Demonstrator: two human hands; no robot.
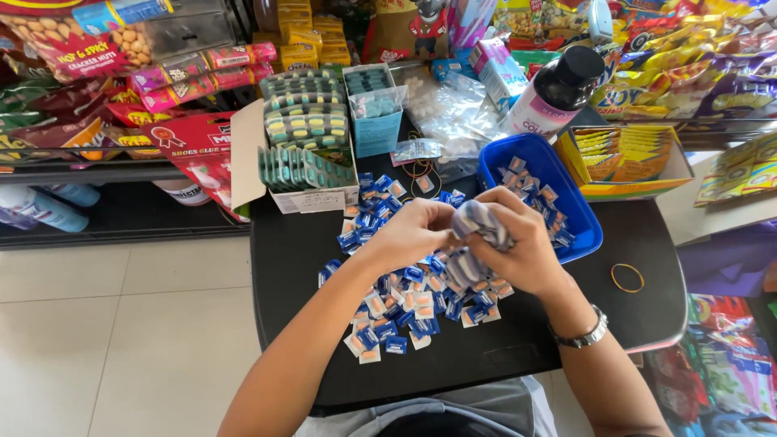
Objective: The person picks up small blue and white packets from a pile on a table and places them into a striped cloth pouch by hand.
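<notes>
both hands meet above the table: right hand [518, 243] grip clutching stacked packets [477, 231], left hand [413, 231] pinching them.

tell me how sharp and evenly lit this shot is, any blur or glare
Head view: bright, even daylight with soft shadows; the black table shows only faint sheen. The left hand and right hand and the striped bundle they hold are slightly motion-blurred; the small packets stay crisp. Wide-angle bending at the edges.
</notes>
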